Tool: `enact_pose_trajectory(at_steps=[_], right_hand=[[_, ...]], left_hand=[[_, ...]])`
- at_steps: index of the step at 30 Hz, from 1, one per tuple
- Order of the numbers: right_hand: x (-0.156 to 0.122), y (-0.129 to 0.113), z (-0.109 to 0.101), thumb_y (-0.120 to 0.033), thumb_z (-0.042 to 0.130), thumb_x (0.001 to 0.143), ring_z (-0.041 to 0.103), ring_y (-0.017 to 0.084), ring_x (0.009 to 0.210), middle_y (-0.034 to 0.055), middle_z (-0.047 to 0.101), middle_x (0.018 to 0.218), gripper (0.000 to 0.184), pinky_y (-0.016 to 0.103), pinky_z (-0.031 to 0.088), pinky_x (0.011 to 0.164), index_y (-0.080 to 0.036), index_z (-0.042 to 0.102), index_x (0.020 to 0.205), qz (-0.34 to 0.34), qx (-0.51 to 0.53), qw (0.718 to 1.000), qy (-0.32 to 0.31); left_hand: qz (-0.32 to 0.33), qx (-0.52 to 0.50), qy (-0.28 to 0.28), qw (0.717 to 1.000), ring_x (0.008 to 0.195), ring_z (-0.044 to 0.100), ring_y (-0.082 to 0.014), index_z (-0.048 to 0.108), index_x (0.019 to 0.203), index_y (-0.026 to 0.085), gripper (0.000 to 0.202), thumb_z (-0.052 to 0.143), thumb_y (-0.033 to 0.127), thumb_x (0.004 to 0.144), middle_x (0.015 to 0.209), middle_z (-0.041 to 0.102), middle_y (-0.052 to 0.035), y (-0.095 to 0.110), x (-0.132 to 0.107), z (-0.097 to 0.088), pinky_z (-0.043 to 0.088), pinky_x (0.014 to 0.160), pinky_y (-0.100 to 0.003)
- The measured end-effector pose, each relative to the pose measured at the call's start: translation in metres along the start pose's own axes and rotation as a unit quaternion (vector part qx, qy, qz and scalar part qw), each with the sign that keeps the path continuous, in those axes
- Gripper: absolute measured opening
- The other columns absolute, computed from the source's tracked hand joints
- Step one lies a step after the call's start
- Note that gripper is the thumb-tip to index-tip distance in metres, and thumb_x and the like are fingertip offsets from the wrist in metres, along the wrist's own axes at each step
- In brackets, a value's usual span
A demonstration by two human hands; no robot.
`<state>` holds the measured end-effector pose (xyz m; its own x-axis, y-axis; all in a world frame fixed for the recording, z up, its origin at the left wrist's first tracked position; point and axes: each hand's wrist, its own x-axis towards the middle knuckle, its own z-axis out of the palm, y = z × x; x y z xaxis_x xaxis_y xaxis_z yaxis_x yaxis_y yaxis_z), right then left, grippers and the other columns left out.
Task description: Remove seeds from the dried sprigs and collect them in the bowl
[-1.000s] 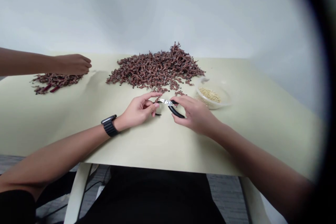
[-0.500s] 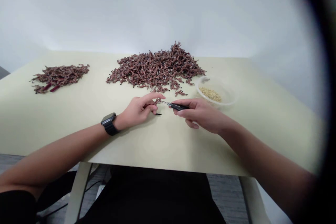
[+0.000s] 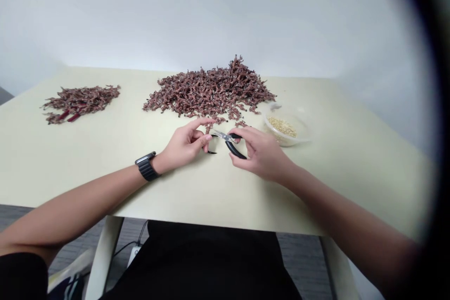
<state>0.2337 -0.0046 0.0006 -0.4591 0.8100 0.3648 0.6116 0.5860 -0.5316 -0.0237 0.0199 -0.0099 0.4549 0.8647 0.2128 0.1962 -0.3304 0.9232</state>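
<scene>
My left hand (image 3: 186,143), a dark watch on its wrist, is closed with a small reddish-brown piece (image 3: 208,128) between thumb and forefinger. Thin black curved tips (image 3: 213,153) stick out by the same fingers; what they belong to is hidden. In my right hand (image 3: 262,152) is a pair of small pliers or nippers (image 3: 224,137) with black handles. Their handles are spread and the silver jaws point left, close to the left fingertips. Just beyond the hands lies a big pile of similar reddish-brown pieces (image 3: 211,91), with a few loose ones at its front edge.
A smaller pile of brown pieces (image 3: 86,99) with two dark red handles (image 3: 73,117) lies on the left of the pale yellow table (image 3: 197,192). Right of the pliers, a clear plastic bowl (image 3: 305,138) holds yellowish bits (image 3: 282,126). A white wall stands behind.
The pliers have gone from closed to spread handles, and the right hand has turned and opened around them. The left forefinger has lifted slightly and moved left.
</scene>
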Motion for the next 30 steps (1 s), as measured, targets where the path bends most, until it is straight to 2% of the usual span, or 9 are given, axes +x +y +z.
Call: enact_pose_trajectory(at_steps=[4, 9, 20, 22, 24, 27, 28, 30], right_hand=[[0.000, 0.002, 0.001, -0.027, 0.065, 0.089, 0.065, 0.025, 0.095, 0.0116, 0.067, 0.120, 0.046, 0.036, 0.052, 0.079, -0.023, 0.059, 0.135, -0.042, -0.048, 0.998, -0.002], [-0.001, 0.004, 0.002, -0.024, 0.062, 0.092, 0.066, 0.029, 0.110, 0.0141, 0.066, 0.126, 0.046, 0.041, 0.054, 0.093, -0.020, 0.057, 0.137, -0.058, -0.081, 0.995, -0.001], [-0.002, 0.008, 0.006, -0.022, 0.058, 0.095, 0.067, 0.029, 0.110, 0.0144, 0.066, 0.127, 0.045, 0.042, 0.054, 0.093, -0.021, 0.054, 0.140, -0.070, -0.082, 0.994, -0.019], [-0.001, 0.007, 0.004, -0.023, 0.059, 0.094, 0.067, 0.028, 0.104, 0.0139, 0.067, 0.124, 0.044, 0.040, 0.053, 0.089, -0.020, 0.056, 0.138, -0.061, -0.074, 0.995, -0.026], [0.000, 0.005, 0.000, -0.025, 0.063, 0.092, 0.065, 0.023, 0.087, 0.0105, 0.068, 0.112, 0.043, 0.036, 0.051, 0.081, -0.020, 0.061, 0.135, -0.033, -0.046, 0.998, -0.034], [0.002, 0.003, -0.011, -0.032, 0.071, 0.087, 0.051, 0.014, 0.061, 0.0006, 0.062, 0.081, 0.043, 0.030, 0.043, 0.061, -0.023, 0.067, 0.129, 0.067, 0.060, 0.992, -0.084], [0.002, 0.004, -0.015, -0.035, 0.072, 0.087, 0.047, 0.012, 0.057, -0.0018, 0.057, 0.075, 0.044, 0.028, 0.039, 0.056, -0.024, 0.067, 0.130, 0.112, 0.119, 0.980, -0.111], [0.003, 0.005, -0.022, -0.040, 0.073, 0.088, 0.043, 0.011, 0.054, -0.0035, 0.052, 0.071, 0.048, 0.026, 0.034, 0.050, -0.026, 0.066, 0.133, 0.192, 0.252, 0.932, -0.173]], left_hand=[[-0.007, -0.006, -0.001, 1.000, 0.063, 0.063, -0.0128, 0.054, 0.147, 0.014, 0.052, 0.064, 0.034, 0.099, 0.065, 0.065, 0.0002, 0.000, 0.000, 0.000, 0.046, 0.062, -0.023], [-0.014, 0.007, -0.009, 1.000, 0.063, 0.062, -0.0126, 0.054, 0.148, 0.016, 0.053, 0.064, 0.035, 0.099, 0.064, 0.065, 0.0009, -0.003, -0.001, 0.001, 0.047, 0.064, -0.023], [-0.006, 0.027, -0.020, 0.999, 0.062, 0.063, -0.0131, 0.054, 0.148, 0.014, 0.054, 0.063, 0.036, 0.099, 0.065, 0.065, 0.0003, -0.005, -0.002, 0.001, 0.047, 0.061, -0.022], [0.000, 0.036, -0.028, 0.999, 0.063, 0.064, -0.0132, 0.054, 0.148, 0.014, 0.053, 0.062, 0.034, 0.100, 0.066, 0.066, 0.0000, -0.006, -0.002, 0.000, 0.048, 0.061, -0.022], [0.020, 0.061, -0.038, 0.997, 0.063, 0.065, -0.0125, 0.054, 0.148, 0.014, 0.051, 0.060, 0.030, 0.100, 0.068, 0.067, 0.0000, -0.007, -0.001, -0.003, 0.049, 0.063, -0.022], [0.077, 0.128, -0.042, 0.988, 0.067, 0.066, -0.0107, 0.061, 0.142, 0.018, 0.046, 0.057, 0.017, 0.096, 0.076, 0.070, -0.0002, -0.009, 0.001, -0.008, 0.051, 0.068, -0.021], [0.101, 0.148, -0.043, 0.983, 0.069, 0.067, -0.0103, 0.063, 0.139, 0.019, 0.046, 0.056, 0.012, 0.094, 0.079, 0.072, -0.0003, -0.010, 0.002, -0.011, 0.052, 0.070, -0.021], [0.144, 0.170, -0.050, 0.974, 0.074, 0.069, -0.0102, 0.067, 0.134, 0.021, 0.049, 0.051, 0.004, 0.091, 0.085, 0.074, -0.0009, -0.009, 0.003, -0.014, 0.053, 0.074, -0.021]])
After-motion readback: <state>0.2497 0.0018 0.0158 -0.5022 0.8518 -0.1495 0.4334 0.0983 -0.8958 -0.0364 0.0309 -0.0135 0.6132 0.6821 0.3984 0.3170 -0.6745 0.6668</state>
